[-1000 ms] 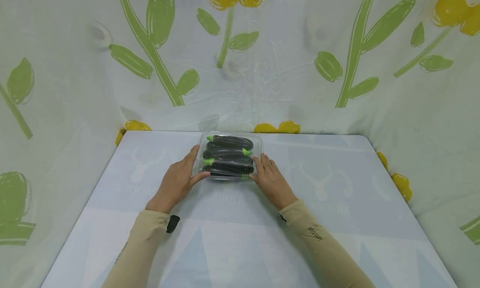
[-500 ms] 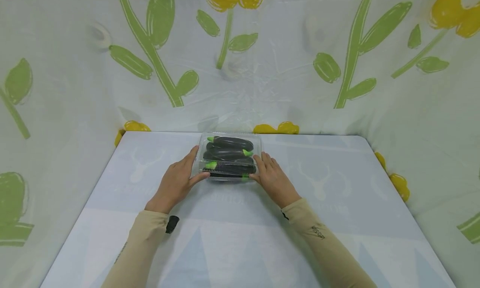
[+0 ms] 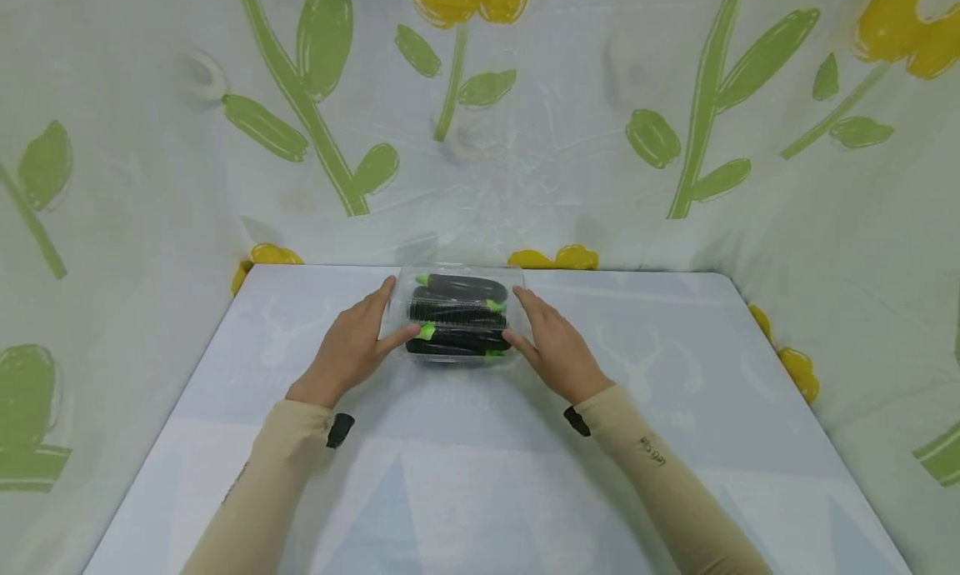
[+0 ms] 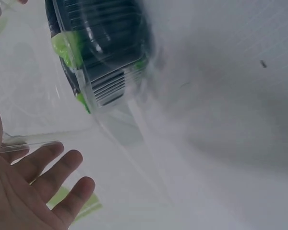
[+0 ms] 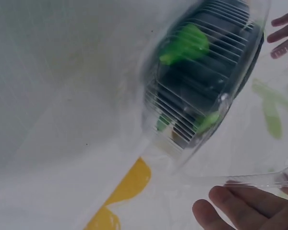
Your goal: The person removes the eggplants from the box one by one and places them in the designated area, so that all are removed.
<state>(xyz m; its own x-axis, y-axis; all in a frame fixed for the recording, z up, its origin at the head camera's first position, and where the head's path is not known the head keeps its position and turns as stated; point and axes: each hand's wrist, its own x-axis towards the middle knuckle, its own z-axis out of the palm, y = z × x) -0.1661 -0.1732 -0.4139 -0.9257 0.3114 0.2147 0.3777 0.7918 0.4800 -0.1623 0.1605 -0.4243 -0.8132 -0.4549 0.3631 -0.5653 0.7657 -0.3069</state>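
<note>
clear box (image 3: pixel 450 360) near far edge of table (image 3: pixel 480 492); eggplants (image 3: pixel 467 288) inside, green caps (image 5: pixel 185 44) showing. lid (image 4: pixel 53 136) tilted up, part open. left hand (image 3: pixel 347 350) grips lid's left edge, right hand (image 3: pixel 558 350) its right edge. beige sleeves (image 3: pixel 251 492) behind both hands. beyond: flowered cloth (image 3: pixel 555 167).

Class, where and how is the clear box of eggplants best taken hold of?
The box is probably best held at its left and right ends, left grip from the left, right grip from the right: these ends lie opposite, and the eggplants lie lengthwise between them, which should balance the load.
</note>
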